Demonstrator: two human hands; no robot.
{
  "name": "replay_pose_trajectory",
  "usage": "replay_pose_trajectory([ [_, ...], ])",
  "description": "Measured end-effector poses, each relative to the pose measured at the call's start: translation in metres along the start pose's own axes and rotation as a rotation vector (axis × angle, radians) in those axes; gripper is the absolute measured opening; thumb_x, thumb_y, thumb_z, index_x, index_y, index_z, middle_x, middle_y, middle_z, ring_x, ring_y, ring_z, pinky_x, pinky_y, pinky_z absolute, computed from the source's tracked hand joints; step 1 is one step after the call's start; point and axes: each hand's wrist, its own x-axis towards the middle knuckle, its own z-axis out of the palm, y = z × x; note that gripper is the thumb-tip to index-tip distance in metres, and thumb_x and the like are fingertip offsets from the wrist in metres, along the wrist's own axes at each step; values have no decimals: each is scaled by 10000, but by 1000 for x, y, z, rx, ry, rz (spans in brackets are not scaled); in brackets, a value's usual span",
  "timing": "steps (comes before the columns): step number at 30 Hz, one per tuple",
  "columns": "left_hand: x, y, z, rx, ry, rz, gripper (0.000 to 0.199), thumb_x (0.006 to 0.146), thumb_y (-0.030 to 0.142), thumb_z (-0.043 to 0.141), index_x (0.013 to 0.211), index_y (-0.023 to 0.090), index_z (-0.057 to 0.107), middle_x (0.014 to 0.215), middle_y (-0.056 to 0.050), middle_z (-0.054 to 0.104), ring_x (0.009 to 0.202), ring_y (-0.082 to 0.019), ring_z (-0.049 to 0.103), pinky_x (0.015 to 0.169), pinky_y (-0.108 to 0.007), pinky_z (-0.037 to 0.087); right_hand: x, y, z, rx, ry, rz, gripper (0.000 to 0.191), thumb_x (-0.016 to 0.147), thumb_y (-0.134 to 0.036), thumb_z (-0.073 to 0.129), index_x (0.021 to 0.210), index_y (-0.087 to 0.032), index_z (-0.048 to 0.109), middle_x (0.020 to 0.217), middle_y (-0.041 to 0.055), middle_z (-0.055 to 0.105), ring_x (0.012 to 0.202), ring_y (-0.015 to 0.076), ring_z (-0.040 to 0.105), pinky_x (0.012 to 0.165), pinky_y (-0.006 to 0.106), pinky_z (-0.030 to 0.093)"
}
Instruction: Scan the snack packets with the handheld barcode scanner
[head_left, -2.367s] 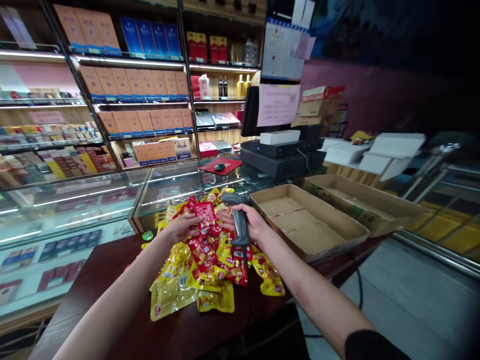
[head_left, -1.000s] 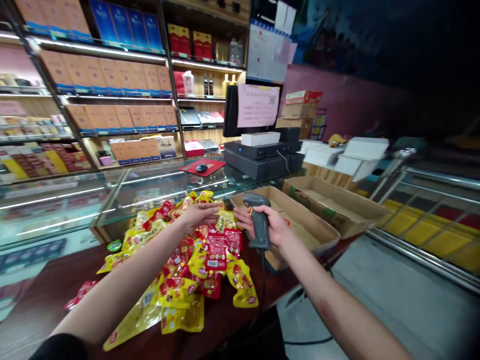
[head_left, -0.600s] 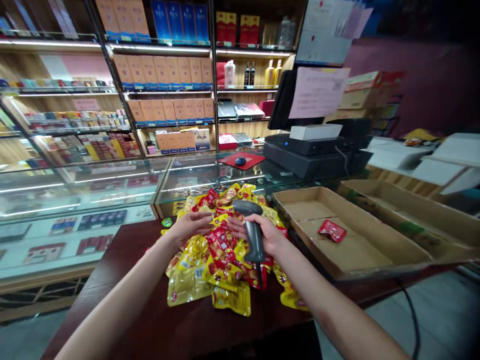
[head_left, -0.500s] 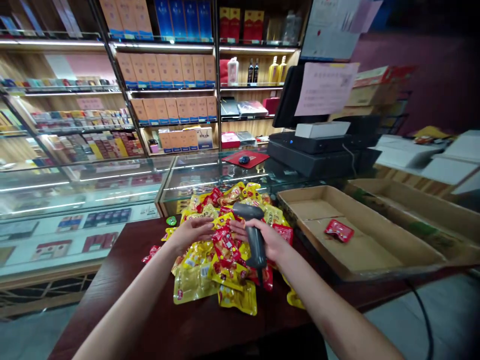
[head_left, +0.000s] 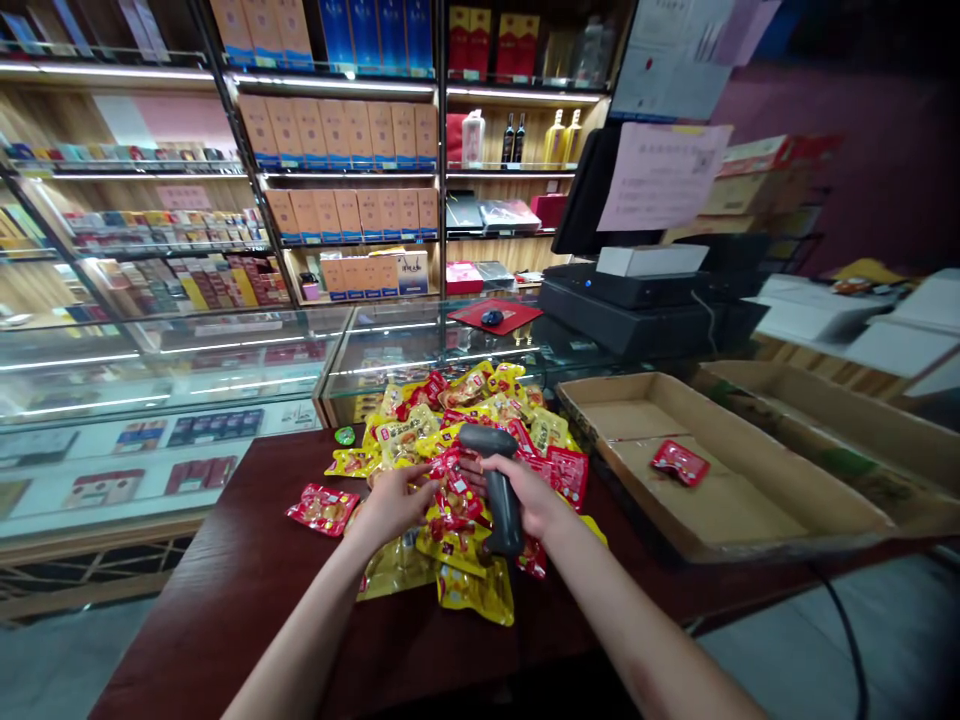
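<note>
My right hand (head_left: 525, 500) is wrapped around the handle of a dark grey barcode scanner (head_left: 504, 500). Its outstretched fingertips pass behind the scanner, beside a red snack packet (head_left: 459, 503). The fingers of my left hand (head_left: 397, 505) are pinched at that packet's left edge; the thumb's exact contact is hard to see. Under and around both hands lies a heap of yellow and red snack packets (head_left: 405, 435). A yellow packet (head_left: 476, 590) sticks out at the heap's front. Another red packet (head_left: 324, 508) lies apart, left of my left hand.
To the right stands a shallow cardboard box (head_left: 757, 500) with one red packet (head_left: 680, 462) in it, and a second box (head_left: 810, 420) behind. A monitor (head_left: 581, 195), a mouse (head_left: 492, 318) and glass counters (head_left: 225, 375) are beyond the dark wooden tabletop (head_left: 202, 590).
My left hand has moved down and right, from above the heap to the red packet's edge, uncovering packets behind it. The scanner has dropped slightly left with my right hand.
</note>
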Motion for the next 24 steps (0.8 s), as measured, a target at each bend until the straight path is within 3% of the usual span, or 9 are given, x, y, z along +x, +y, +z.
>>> replay_pose_trajectory([
  [5, 0, 11, 3, -34, -68, 13, 435, 691, 429, 721, 1020, 146, 696, 677, -33, 671, 544, -146, 617, 469, -215, 484, 4, 2, 2, 96, -159, 86, 131, 758, -138, 535, 872, -164, 594, 874, 83, 728, 863, 190, 701, 805, 316, 556],
  [10, 2, 20, 2, 34, 8, 114, 304, 654, 405, 757, 789, 136, 717, 663, -45, 669, 539, -130, 598, 457, -188, 452, 9, 9, 13, 96, -169, 63, 163, 764, -140, 525, 908, -149, 602, 904, 86, 728, 859, 180, 700, 801, 311, 552],
  [13, 6, 22, -3, -120, -46, 63, 309, 650, 366, 776, 840, 131, 713, 739, -77, 703, 594, -150, 636, 536, -216, 500, 11, 7, 18, 78, -197, 22, 145, 761, -150, 535, 885, -147, 610, 889, 93, 727, 871, 192, 699, 807, 313, 553],
  [18, 23, 30, -17, -501, -195, -88, 312, 642, 265, 803, 901, 134, 687, 855, -86, 717, 720, -170, 683, 687, -284, 567, 10, -9, 14, 56, -115, -111, 179, 727, -138, 576, 903, -164, 601, 856, 77, 727, 876, 205, 699, 786, 315, 570],
  [24, 63, 52, -23, -534, -197, -139, 336, 627, 190, 813, 915, 116, 659, 860, -94, 710, 705, -176, 687, 643, -303, 592, -12, -22, 13, 1, -42, -236, 218, 700, -135, 622, 907, -192, 580, 889, 60, 718, 839, 203, 701, 687, 308, 592],
])
